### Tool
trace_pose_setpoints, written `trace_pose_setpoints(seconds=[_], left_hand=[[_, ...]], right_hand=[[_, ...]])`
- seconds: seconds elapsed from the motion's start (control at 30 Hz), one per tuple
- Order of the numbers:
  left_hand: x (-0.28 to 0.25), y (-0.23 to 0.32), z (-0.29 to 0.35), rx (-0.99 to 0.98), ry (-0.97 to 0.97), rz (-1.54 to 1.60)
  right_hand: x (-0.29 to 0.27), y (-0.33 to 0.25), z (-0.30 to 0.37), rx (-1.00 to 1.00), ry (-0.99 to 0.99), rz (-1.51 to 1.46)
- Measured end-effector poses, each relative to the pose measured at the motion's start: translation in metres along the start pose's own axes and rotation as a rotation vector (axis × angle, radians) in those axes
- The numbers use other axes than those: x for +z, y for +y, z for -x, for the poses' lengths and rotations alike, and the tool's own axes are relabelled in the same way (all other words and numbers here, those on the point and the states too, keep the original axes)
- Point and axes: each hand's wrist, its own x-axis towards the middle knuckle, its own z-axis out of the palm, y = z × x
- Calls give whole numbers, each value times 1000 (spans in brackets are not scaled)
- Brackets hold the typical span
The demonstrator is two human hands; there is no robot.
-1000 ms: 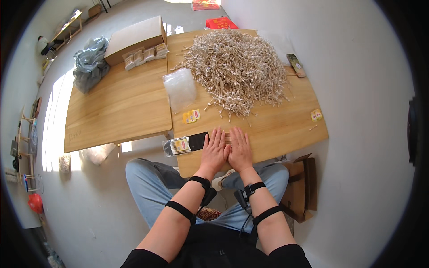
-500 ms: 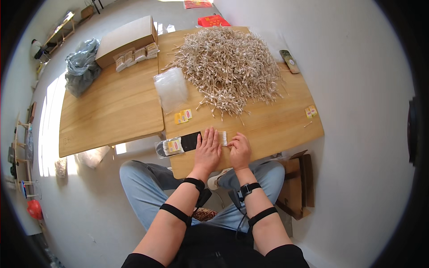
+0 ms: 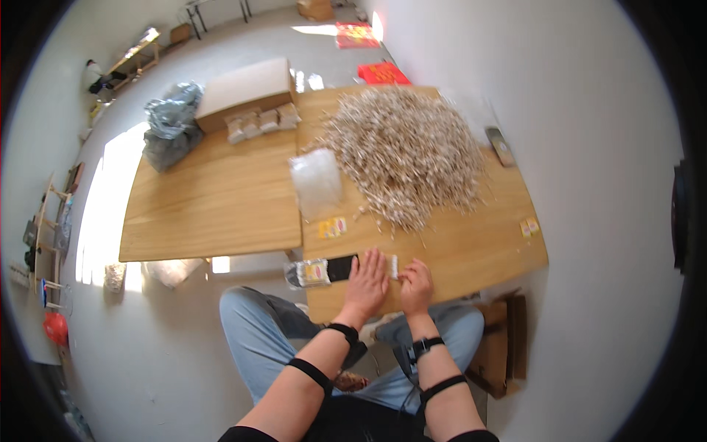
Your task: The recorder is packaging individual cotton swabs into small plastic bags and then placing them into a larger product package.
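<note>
My left hand (image 3: 368, 283) lies flat with its fingers stretched out. It covers most of a row of white cotton swabs (image 3: 394, 266); only their right ends show. Left of the hand, a flat black strip (image 3: 342, 268) reaches under my fingers. It adjoins a clear bag (image 3: 294, 275) holding swabs and a yellow-and-white label card (image 3: 317, 272). Close to the right ends of the row, my right hand (image 3: 417, 286) is curled with its fingers pressed together. Whatever those fingers hold, if anything, is hidden.
A big heap of loose cotton swabs (image 3: 409, 158) covers the far right of the table. Left of it are clear plastic bags (image 3: 317, 180) and yellow cards (image 3: 332, 227). Small filled packs (image 3: 261, 121) lie before a cardboard box (image 3: 247, 88). A phone (image 3: 500, 146) rests by the wall.
The head view has shifted, so the table sits lower and further right in the picture. My left hand covers slightly more of the swab row. My right hand stays curled beside it.
</note>
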Motion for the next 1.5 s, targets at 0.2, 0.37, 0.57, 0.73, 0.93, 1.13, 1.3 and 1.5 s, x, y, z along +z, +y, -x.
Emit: trace_pose_setpoints(seconds=[0.2, 0.37, 0.57, 0.73, 0.93, 1.13, 1.3, 1.5], left_hand=[[0, 3, 10, 29, -10, -51], [6, -2, 16, 11, -48, -54], [3, 2, 11, 17, -37, -27], [6, -3, 2, 16, 25, 12], [10, -3, 1, 9, 0, -1], [2, -1, 4, -8, -59, -25], [5, -3, 11, 15, -52, 12], [12, -5, 10, 8, -31, 44]], right_hand=[[0, 6, 12, -11, 10, 51], [0, -5, 14, 60, -99, 154], [-1, -7, 9, 18, -130, 226], [7, -2, 2, 40, -114, 214], [5, -3, 2, 64, -85, 243], [8, -7, 5, 8, -101, 328], [5, -11, 10, -25, -77, 388], [7, -7, 9, -22, -99, 365]])
